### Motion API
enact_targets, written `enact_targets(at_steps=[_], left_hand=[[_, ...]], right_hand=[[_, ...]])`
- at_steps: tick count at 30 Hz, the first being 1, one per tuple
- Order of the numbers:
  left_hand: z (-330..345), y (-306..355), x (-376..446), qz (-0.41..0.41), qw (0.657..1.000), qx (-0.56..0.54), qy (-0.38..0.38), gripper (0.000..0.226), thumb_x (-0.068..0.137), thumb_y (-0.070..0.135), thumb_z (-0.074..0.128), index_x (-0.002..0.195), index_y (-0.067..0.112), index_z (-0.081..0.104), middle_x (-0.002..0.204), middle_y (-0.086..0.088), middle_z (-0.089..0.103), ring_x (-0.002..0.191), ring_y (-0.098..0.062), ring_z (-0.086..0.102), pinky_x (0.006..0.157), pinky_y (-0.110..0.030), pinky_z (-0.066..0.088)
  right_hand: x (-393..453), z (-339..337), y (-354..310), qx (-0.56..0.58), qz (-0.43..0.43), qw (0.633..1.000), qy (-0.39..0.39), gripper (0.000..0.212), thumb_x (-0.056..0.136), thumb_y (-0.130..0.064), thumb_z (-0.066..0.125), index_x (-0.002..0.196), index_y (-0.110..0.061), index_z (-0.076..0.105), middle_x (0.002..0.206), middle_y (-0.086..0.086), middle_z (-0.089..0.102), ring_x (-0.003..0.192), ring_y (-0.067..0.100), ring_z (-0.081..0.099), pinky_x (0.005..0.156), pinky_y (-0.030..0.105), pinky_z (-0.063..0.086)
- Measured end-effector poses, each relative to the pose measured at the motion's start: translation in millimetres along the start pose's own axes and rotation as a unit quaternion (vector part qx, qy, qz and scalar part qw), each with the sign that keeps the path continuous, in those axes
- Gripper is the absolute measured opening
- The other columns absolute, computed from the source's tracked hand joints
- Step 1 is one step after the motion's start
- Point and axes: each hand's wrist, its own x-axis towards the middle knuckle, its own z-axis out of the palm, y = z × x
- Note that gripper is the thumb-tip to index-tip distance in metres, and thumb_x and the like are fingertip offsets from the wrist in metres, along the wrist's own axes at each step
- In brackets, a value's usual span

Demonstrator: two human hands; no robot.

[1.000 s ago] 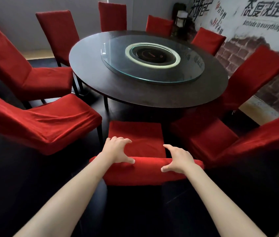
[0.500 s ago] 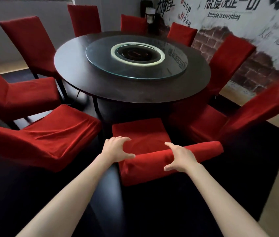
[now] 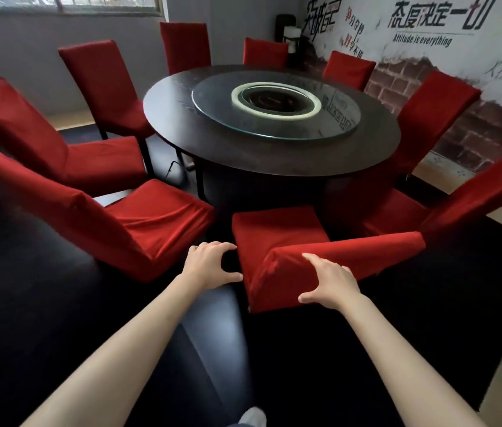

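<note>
Chair (image 3: pixel 277 232) in red cloth at the near edge of the round table (image 3: pixel 274 163), held by its back.

It stands on the dark floor with its seat toward the table and the top of its back slanting up to the right. A second chair (image 3: pixel 151 220) stands close on its left and a third chair (image 3: pixel 397 211) close on its right. The right hand (image 3: pixel 331 283) grasps the top of the back, with the fingers curled over the upper edge and the thumb on the near face. The left hand (image 3: pixel 209 266) is just beside the chair's left edge. Its fingers and thumb are bent in a wide claw that holds nothing, and dark floor shows in the span. Whether the tips touch the cloth cannot be told. A glass turntable (image 3: pixel 212 109) lies on the middle of the table.
</note>
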Motion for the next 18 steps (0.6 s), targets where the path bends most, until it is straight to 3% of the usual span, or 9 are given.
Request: enact_targets(at_steps=[18], left_hand=[[-29, -60, -109, -0.012, 0.999, 0.023, 0.035, 0.074, 0.071, 0.061, 0.070, 0.137, 0.036, 0.048, 0.140, 0.006, 0.052, 0.128, -0.020, 0.047, 0.104, -0.037, 0.030]], right_hand=[[-84, 17, -69, 0.023, 0.004, 1.000, 0.020, 0.093, 0.072, -0.049, 0.077, 0.149, -0.028, 0.030, 0.143, -0.001, 0.050, 0.132, 0.018, 0.047, 0.105, 0.038, 0.033]])
